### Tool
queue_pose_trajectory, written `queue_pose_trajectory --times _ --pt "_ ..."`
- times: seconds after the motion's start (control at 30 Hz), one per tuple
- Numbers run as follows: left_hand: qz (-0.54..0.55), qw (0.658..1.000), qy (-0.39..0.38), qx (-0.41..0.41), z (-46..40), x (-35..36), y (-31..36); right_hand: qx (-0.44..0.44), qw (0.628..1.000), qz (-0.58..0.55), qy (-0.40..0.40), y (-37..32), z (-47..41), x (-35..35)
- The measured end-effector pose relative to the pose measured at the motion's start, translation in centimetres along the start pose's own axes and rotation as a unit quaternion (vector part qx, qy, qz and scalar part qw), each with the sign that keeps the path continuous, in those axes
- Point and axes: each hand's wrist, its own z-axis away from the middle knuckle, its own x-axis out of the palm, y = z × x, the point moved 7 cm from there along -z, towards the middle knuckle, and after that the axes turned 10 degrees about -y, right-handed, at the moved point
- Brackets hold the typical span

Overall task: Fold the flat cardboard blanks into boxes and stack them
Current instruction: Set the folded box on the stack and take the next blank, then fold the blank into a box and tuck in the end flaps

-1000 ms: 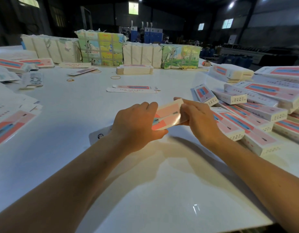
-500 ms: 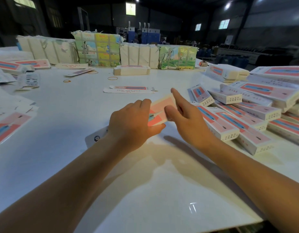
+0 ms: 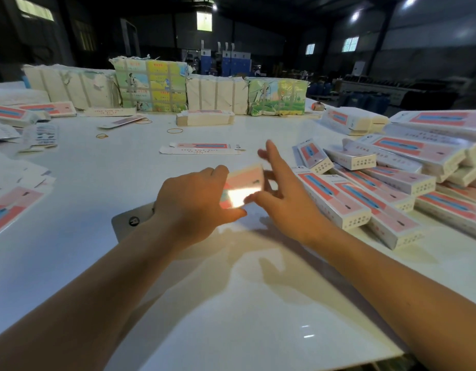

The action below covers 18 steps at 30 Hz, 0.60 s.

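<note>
We see the left hand (image 3: 196, 202) gripping a half-folded box (image 3: 242, 187) above the tabletop's (image 3: 231, 303) middle. Right hand (image 3: 282, 199) has its fingers spread, thumb touching the box's near end. Folded boxes (image 3: 386, 183) are piled along the right edge, a flat blank (image 3: 202, 149) lies mid-table, and bundles (image 3: 151, 84) sit at the far edge.

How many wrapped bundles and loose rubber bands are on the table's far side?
Wrapped bundles: 4
Rubber bands: 3
Total: 7
</note>
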Motion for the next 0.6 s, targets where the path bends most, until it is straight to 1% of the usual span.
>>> queue_pose_trajectory --times 0.03,0.07,0.13,0.17,0.23,0.27,0.3,0.37,0.4,0.43,0.47,0.53,0.6 --pt "-0.008 1.000 -0.007 0.010 0.1 0.2 0.3 -0.022 0.999 0.031 -0.016 -0.5 0.0 -0.1" --pt "-0.009 1.000 -0.009 0.019 0.2 0.4 0.5 -0.043 0.993 0.100 -0.045 -0.9 0.0 0.1" --pt "-0.001 1.000 -0.016 0.026 0.7 0.9 0.5 -0.074 0.956 0.258 -0.120 -0.6 0.1 1.1" --pt "0.006 0.999 -0.026 0.026 0.9 1.1 0.4 -0.077 0.938 0.308 -0.141 -0.1 0.1 1.5" --pt "0.021 0.998 -0.047 0.032 0.8 1.5 0.1 -0.087 0.920 0.358 -0.135 0.3 -0.2 1.6" --pt "0.021 0.997 -0.048 0.048 0.7 1.6 0.2 -0.092 0.915 0.373 -0.121 0.3 -0.3 1.6" --pt "0.009 0.997 -0.024 0.075 0.7 1.4 0.5 -0.090 0.914 0.380 -0.107 0.3 -0.4 1.4" --pt "-0.022 0.990 0.088 0.112 0.6 0.2 1.3 -0.065 0.917 0.386 -0.076 0.8 -0.8 0.4" --pt "-0.014 0.985 0.125 0.119 0.8 -0.1 1.7 -0.040 0.920 0.385 -0.058 1.2 -1.0 -0.5" --pt "0.001 0.983 0.133 0.124 0.8 0.1 2.1 -0.011 0.926 0.376 -0.036 1.5 -1.2 -1.8" --pt "0.021 0.985 0.118 0.127 0.9 0.7 2.5 0.015 0.934 0.358 -0.006 1.7 -1.5 -3.4" --pt "0.080 0.986 0.052 0.139 0.8 3.1 2.7 0.048 0.943 0.321 0.080 1.6 -2.3 -8.1" --pt "0.154 0.979 -0.007 0.137 0.2 4.9 2.4 0.055 0.929 0.320 0.179 1.2 -2.7 -14.3"
